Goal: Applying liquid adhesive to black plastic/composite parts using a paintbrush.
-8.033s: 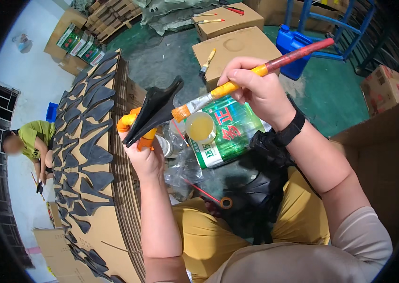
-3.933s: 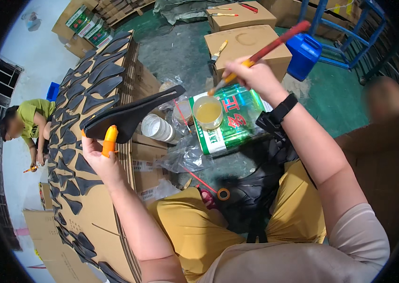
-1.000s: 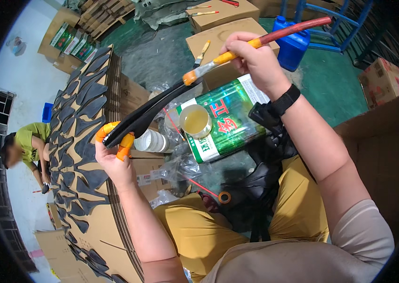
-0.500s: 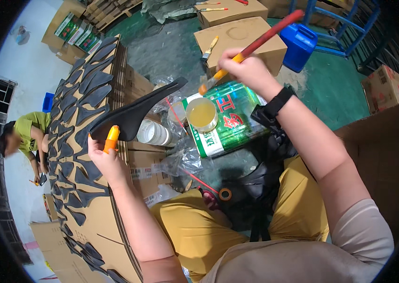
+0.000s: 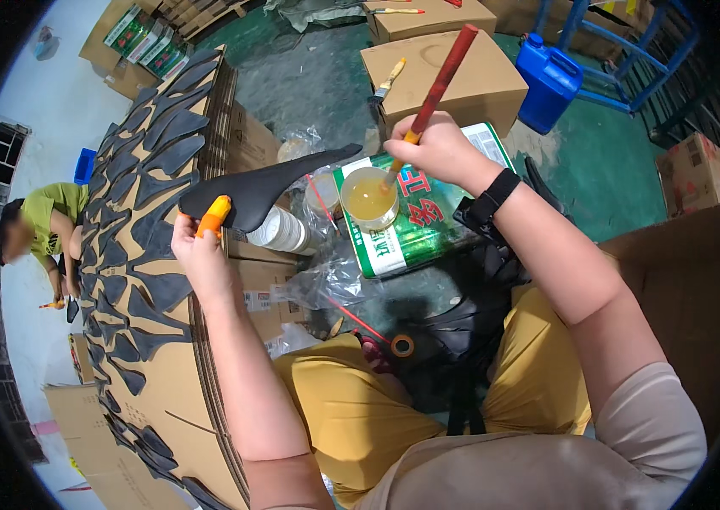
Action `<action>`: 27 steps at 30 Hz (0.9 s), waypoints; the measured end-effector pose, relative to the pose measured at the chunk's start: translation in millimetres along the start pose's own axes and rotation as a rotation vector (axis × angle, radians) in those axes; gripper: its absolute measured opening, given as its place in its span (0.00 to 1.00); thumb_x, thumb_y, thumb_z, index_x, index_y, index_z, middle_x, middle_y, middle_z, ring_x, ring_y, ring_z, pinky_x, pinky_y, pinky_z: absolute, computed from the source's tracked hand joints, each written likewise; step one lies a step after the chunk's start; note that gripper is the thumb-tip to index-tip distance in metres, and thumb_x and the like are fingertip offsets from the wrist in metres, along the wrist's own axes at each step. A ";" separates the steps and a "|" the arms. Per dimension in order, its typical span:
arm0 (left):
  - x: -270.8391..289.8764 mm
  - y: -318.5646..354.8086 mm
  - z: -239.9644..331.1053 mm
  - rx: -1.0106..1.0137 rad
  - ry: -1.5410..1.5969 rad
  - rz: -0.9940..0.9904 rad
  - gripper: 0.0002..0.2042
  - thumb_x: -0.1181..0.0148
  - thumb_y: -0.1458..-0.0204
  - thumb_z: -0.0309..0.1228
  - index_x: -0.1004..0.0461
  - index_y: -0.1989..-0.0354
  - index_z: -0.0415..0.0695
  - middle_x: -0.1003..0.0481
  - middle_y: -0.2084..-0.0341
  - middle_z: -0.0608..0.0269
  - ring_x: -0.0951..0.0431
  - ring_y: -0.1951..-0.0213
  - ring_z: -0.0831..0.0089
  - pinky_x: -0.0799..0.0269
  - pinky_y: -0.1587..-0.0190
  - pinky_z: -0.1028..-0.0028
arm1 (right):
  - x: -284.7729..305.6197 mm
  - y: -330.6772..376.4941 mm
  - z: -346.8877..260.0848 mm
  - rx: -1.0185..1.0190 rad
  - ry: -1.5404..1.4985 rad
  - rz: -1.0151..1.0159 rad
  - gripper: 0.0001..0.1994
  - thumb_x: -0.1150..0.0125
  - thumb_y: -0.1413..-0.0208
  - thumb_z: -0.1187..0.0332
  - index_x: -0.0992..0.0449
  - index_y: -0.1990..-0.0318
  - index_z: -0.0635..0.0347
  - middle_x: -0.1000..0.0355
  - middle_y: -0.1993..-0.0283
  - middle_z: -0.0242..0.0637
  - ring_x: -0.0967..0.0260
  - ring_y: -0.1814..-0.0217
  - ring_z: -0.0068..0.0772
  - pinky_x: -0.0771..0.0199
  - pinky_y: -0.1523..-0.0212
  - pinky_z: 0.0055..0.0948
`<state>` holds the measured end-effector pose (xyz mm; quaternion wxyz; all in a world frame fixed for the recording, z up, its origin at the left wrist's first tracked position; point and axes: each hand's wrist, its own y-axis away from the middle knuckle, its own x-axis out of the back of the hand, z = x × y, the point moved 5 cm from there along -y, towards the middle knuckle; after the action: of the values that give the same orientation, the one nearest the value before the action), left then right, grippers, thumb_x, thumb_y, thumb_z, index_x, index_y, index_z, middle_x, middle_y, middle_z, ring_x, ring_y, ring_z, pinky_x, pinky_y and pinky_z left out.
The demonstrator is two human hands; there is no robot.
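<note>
Between thumb and fingers, my left hand (image 5: 202, 251) grips the wide end of a black bicycle-saddle-shaped piece (image 5: 270, 180); orange covers sit on some of its fingertips. The piece's narrow end points to the right. My right hand (image 5: 443, 153) is closed round a paintbrush (image 5: 445, 76) with a red and yellow handle. The brush's lower end is down in a clear cup (image 5: 371, 202) of yellowish liquid, so its bristles are partly hidden. That cup stands on a green and white tin (image 5: 428, 217).
On my left, many similar black pieces (image 5: 174, 132) lie on stacked cardboard (image 5: 177, 365). A white bucket (image 5: 279, 231) stands beside the stack. Beyond the tin are a carton (image 5: 462, 72) with another brush (image 5: 389, 78) and a blue jerrycan (image 5: 549, 81). A person (image 5: 49, 229) crouches at far left.
My right hand has lowered the paintbrush into the cup and turned its handle more upright. My left hand, with the black piece, has shifted slightly right.
</note>
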<state>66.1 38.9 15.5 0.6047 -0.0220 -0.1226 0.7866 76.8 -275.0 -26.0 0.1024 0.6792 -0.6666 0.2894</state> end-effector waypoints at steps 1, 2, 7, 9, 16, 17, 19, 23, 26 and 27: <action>-5.6 1.4 0.9 0.027 0.017 0.001 0.14 0.59 0.56 0.18 0.33 0.59 0.35 0.28 0.64 0.60 0.28 0.61 0.74 0.35 0.53 0.78 | 7.8 2.0 3.7 -0.030 -0.024 0.038 0.12 0.43 0.55 0.61 0.25 0.76 0.62 0.30 0.80 0.40 0.31 0.76 0.36 0.33 0.71 0.33; -11.0 0.5 1.1 0.026 0.021 -0.003 0.14 0.59 0.56 0.18 0.33 0.59 0.35 0.28 0.64 0.60 0.28 0.61 0.74 0.35 0.53 0.78 | 16.9 3.5 3.3 -0.062 -0.044 0.079 0.12 0.43 0.55 0.61 0.25 0.76 0.62 0.30 0.80 0.40 0.31 0.76 0.35 0.33 0.71 0.34; -30.8 4.7 0.4 0.053 0.133 -0.053 0.15 0.56 0.55 0.16 0.29 0.58 0.33 0.25 0.64 0.59 0.26 0.63 0.76 0.32 0.56 0.79 | 46.6 5.0 -41.1 -0.084 -0.546 0.170 0.12 0.45 0.50 0.64 0.26 0.78 0.63 0.33 0.83 0.29 0.38 0.81 0.17 0.39 0.79 0.22; -40.4 7.5 0.3 0.094 0.208 -0.099 0.12 0.52 0.54 0.17 0.28 0.59 0.33 0.25 0.65 0.59 0.25 0.64 0.75 0.32 0.56 0.79 | 41.7 5.7 -62.2 0.054 -0.639 0.218 0.12 0.44 0.49 0.65 0.26 0.79 0.62 0.34 0.83 0.26 0.42 0.82 0.12 0.43 0.81 0.17; -35.9 3.2 -16.2 0.152 0.321 -0.162 0.13 0.53 0.52 0.19 0.30 0.57 0.33 0.25 0.65 0.60 0.26 0.68 0.80 0.34 0.65 0.85 | 34.6 15.9 -65.7 0.284 -0.307 0.259 0.10 0.43 0.51 0.65 0.26 0.76 0.64 0.32 0.82 0.34 0.35 0.79 0.25 0.37 0.76 0.26; -33.8 1.7 -17.7 0.152 0.323 -0.161 0.13 0.53 0.52 0.19 0.30 0.57 0.33 0.25 0.65 0.60 0.26 0.68 0.80 0.34 0.65 0.85 | 41.1 15.7 -57.0 0.246 -0.270 0.246 0.10 0.44 0.52 0.66 0.26 0.76 0.64 0.32 0.82 0.35 0.35 0.79 0.26 0.37 0.76 0.26; -32.7 0.1 -21.0 0.207 0.322 -0.125 0.12 0.54 0.51 0.20 0.30 0.57 0.34 0.25 0.66 0.62 0.30 0.73 0.85 0.38 0.71 0.88 | 57.1 16.6 -44.3 0.182 -0.142 0.253 0.11 0.44 0.51 0.65 0.26 0.75 0.65 0.32 0.82 0.34 0.35 0.79 0.25 0.37 0.76 0.26; -41.8 3.6 -14.7 0.184 0.302 -0.153 0.11 0.55 0.51 0.21 0.30 0.60 0.36 0.26 0.68 0.65 0.34 0.77 0.88 0.40 0.73 0.89 | 56.4 22.7 -67.4 0.105 -0.325 0.254 0.11 0.44 0.50 0.65 0.26 0.75 0.65 0.32 0.81 0.35 0.34 0.78 0.26 0.36 0.75 0.26; -53.5 11.5 -7.1 0.213 0.254 -0.061 0.10 0.55 0.51 0.21 0.30 0.61 0.36 0.27 0.70 0.67 0.38 0.79 0.90 0.43 0.76 0.90 | 31.2 24.4 -86.8 0.220 -0.416 0.175 0.10 0.44 0.50 0.65 0.26 0.75 0.64 0.31 0.80 0.35 0.33 0.77 0.27 0.35 0.74 0.27; -52.4 10.4 -11.5 0.219 0.282 -0.091 0.11 0.55 0.51 0.21 0.30 0.60 0.35 0.27 0.69 0.65 0.36 0.77 0.89 0.42 0.74 0.89 | 26.6 25.5 -91.6 0.288 -0.403 0.143 0.09 0.45 0.50 0.66 0.26 0.75 0.63 0.31 0.79 0.36 0.33 0.76 0.29 0.35 0.73 0.28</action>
<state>72.3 -11.7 -3.9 0.6496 -0.0607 0.0489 0.7563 27.2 -251.7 56.1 -0.1509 0.6819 -0.6719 0.2467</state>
